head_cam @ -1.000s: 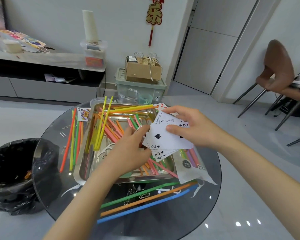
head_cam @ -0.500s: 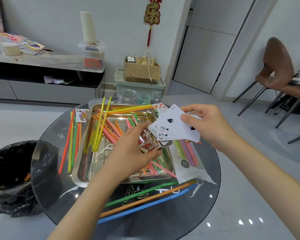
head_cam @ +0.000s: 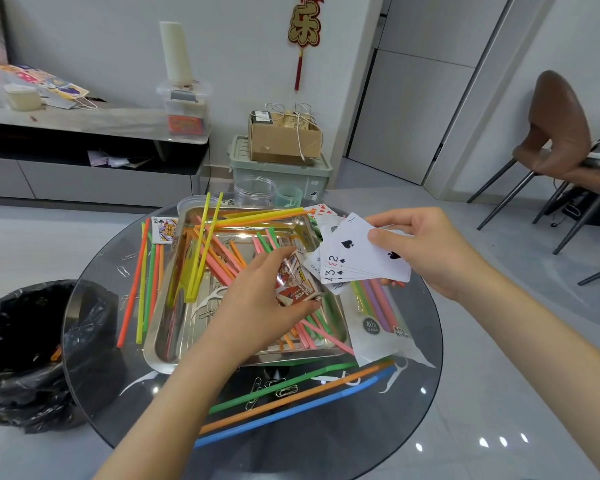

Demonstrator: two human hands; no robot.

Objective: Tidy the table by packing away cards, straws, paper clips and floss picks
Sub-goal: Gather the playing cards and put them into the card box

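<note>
The right hand (head_cam: 430, 252) pinches a fan of cards (head_cam: 357, 261) between thumb and fingers, just beside the card box (head_cam: 293, 284) that the left hand (head_cam: 253, 306) grips in curled fingers above the tray (head_cam: 160, 355), seemingly ready to receive them.

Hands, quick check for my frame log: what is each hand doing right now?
Left hand: closed, gripping the card box.
Right hand: closed, pinching the fan of playing cards.
</note>
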